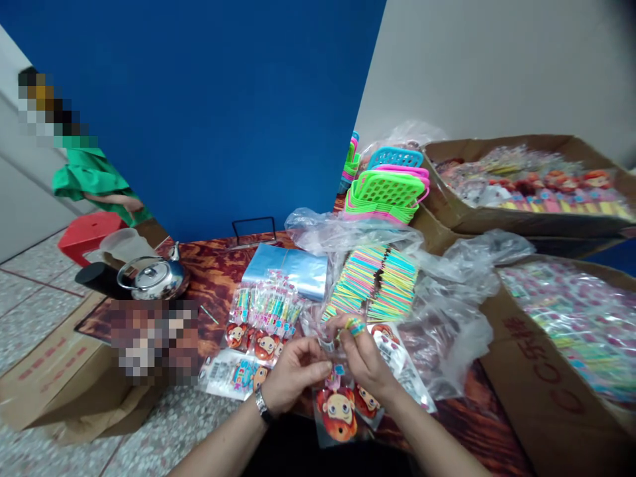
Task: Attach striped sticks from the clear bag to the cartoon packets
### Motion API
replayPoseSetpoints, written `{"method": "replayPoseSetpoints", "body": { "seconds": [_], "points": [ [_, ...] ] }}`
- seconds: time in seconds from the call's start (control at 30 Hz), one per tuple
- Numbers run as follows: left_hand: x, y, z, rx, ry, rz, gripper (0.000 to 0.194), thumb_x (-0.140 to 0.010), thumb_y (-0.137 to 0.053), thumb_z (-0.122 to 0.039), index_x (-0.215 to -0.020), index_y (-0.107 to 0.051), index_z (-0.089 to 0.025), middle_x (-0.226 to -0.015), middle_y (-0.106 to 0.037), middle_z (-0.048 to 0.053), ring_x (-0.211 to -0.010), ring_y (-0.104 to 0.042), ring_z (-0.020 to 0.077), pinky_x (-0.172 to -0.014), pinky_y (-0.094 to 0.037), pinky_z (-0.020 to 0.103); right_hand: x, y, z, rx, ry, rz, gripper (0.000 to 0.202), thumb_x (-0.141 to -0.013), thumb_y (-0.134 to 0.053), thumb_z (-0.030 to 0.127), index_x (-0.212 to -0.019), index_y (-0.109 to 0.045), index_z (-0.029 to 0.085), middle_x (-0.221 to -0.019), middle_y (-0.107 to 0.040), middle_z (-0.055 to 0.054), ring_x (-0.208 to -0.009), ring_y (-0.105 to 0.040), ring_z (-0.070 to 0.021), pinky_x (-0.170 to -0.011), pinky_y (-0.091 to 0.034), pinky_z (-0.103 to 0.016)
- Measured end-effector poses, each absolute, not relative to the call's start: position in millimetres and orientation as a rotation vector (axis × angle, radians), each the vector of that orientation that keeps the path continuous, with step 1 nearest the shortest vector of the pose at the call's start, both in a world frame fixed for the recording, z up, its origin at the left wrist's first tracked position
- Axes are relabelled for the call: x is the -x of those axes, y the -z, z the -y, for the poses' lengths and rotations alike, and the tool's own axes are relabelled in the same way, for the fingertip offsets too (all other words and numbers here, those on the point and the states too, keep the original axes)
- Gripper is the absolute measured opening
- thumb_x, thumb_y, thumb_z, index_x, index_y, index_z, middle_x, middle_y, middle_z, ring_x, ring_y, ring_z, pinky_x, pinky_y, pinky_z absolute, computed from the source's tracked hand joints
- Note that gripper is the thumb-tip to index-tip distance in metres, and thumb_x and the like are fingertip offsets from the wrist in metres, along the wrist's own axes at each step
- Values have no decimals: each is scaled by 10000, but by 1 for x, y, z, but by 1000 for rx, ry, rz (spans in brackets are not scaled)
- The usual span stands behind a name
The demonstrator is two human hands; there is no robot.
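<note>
Low in the middle of the head view, my left hand [293, 372] pinches the upper edge of a clear plastic packet [340, 414] printed with a red-haired cartoon face. My right hand [366, 361] is beside it, fingers closed on a small bunch of colored sticks [354, 325] just above the packet. Behind my hands a large pile of thin colored sticks [377, 281] lies on clear plastic. Filled packets [265, 324] with sticks and cartoon faces lie to the left, near a stack of bluish plastic bags [285, 268]. More printed packets [397, 358] are partly under my right hand.
Stacked colored plastic baskets [390, 189] stand at the back. Cardboard boxes [527, 218] of packets line the right side. A metal kettle [154, 277] sits at the table's left, near a red stool [92, 235] and an open carton [54, 371]. Another person's green sleeve [94, 172] shows far left.
</note>
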State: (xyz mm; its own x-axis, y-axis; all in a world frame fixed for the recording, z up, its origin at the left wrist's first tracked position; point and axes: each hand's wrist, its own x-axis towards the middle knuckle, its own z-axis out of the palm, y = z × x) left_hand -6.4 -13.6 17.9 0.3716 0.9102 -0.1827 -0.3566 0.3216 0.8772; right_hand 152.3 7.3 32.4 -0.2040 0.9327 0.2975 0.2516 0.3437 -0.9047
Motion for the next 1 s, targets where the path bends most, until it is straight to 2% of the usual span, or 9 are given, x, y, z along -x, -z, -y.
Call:
{"method": "replayPoseSetpoints", "body": {
  "seconds": [0.2,0.5,0.57,0.67,0.8,0.9,1.0],
  "points": [
    [9,-20,8,-1287,-992,-1181,228,-707,-665,-322,-657,-537,-140,-593,-557,-15,-530,-496,93,-515,-392,195,-147,-62,-17,1063,-883,1247,215,-932,-244,370,-968,-413,243,-878,-576,-40,-952,-569,-186,-843,-440,-374],
    [1,-17,10,-1527,-1020,-1341,136,-727,-639,-273,-686,-590,-153,-634,-620,9,-533,-544,110,-519,-431,200,-127,-69,-11,1063,-816,1351,223,-929,-294,336,-916,-491,233,-878,-595,-41,-1038,-519,-192,-959,-356,-431],
    [1,-18,9,-1544,-1035,-1347,135,-734,-632,-273,-687,-592,-153,-634,-626,11,-532,-550,111,-525,-439,202,-126,-65,-10,1080,-813,1380,218,-928,-302,326,-923,-498,229,-934,-591,-49,-1063,-501,-192,-972,-345,-428],
    [3,-21,7,-1574,-1060,-1352,140,-758,-612,-280,-699,-596,-154,-651,-637,14,-549,-567,114,-543,-449,203,-126,-61,-6,1125,-819,1469,207,-925,-308,327,-993,-479,233,-1122,-543,-66,-1103,-478,-189,-967,-358,-402],
    [9,-25,2,-1689,-1065,-1332,131,-782,-590,-282,-743,-610,-158,-686,-634,20,-582,-573,119,-560,-449,205,-139,-65,-5,1151,-731,1766,326,-896,-374,357,-1188,-417,218,-1306,-415,-108,-1214,-389,-229,-1001,-324,-426],
    [15,-25,-1,-1754,-1065,-1307,115,-779,-596,-273,-776,-626,-163,-711,-642,29,-621,-584,134,-574,-451,211,-154,-74,-9,1147,-561,1839,412,-880,-412,324,-1270,-358,204,-1265,-442,-129,-1199,-405,-239,-991,-335,-449],
    [17,-24,-2,-1765,-1067,-1279,114,-780,-595,-272,-804,-638,-169,-737,-654,36,-638,-594,142,-578,-455,216,-164,-82,-13,1117,-452,1911,290,-875,-421,262,-1158,-474,234,-1190,-499,-112,-1116,-482,-225,-926,-400,-425]
  ]
}}
